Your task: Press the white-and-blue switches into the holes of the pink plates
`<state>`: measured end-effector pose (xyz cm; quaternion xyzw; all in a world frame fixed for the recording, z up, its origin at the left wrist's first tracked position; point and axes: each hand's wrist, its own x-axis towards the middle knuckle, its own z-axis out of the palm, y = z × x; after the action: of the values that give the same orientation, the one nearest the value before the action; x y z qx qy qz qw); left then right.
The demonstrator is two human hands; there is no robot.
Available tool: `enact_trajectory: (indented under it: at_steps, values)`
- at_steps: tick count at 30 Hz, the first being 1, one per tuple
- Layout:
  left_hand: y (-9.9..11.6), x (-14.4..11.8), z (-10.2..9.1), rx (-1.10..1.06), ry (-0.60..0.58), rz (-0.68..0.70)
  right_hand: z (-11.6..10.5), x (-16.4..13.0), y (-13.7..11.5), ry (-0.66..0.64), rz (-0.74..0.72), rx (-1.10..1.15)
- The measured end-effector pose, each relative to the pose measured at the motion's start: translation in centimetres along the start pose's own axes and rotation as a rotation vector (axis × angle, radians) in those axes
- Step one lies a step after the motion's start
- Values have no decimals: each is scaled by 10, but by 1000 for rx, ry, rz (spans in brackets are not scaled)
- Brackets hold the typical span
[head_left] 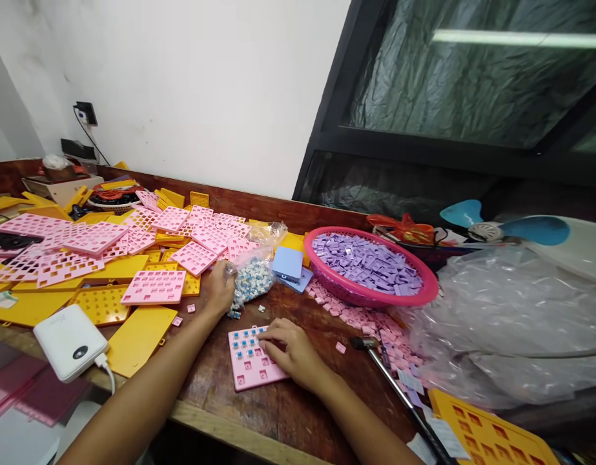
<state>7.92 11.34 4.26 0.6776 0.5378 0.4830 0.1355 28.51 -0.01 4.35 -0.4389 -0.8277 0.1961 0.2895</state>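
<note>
Fingers of the right hand (290,349) lie curled on a pink plate (252,357), pinning it flat to the bench (288,403) and grasping nothing that can be seen. Left hand (219,289) is cupped against a clear bag (253,274) of small switches; whether its fingers are closed on a piece cannot be told.

Bench: dark wood, running left to right, its near edge toward the person. Far left carries a heap of pink and yellow plates (99,258).

Basket (370,268): pink, round, filled with lilac caps, standing beyond and to the right of the right hand, well apart from it.

Bag: just beyond the plate and slightly to its left. Left hand is the nearer hand, touching it on the left side; the right is near but apart.

Plate: roughly square, tilted a little, between the two forearms, directly below the bag. A few blue-topped switches sit in its upper rows; the lower holes stand open.

Hammer (389,371): right of the right hand, handle slanting toward the person.

Loose switches (234,314): between bag and plate.
</note>
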Motion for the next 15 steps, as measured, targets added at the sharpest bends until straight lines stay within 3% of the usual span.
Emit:
enact_trajectory:
  at_steps: [3, 7, 12, 15]
  values:
    - [2, 0, 1, -7, 21, 9, -3, 1, 7, 127, 52, 94]
    - [-8, 7, -6, 49, -26, 1, -5, 5, 22, 244, 145, 44]
    - [-30, 10, -21, 191, -191, -58, -3, 29, 39, 168, 201, -35]
    - [-38, 8, -21, 249, -286, -98, 2, 51, 47, 100, 228, -112]
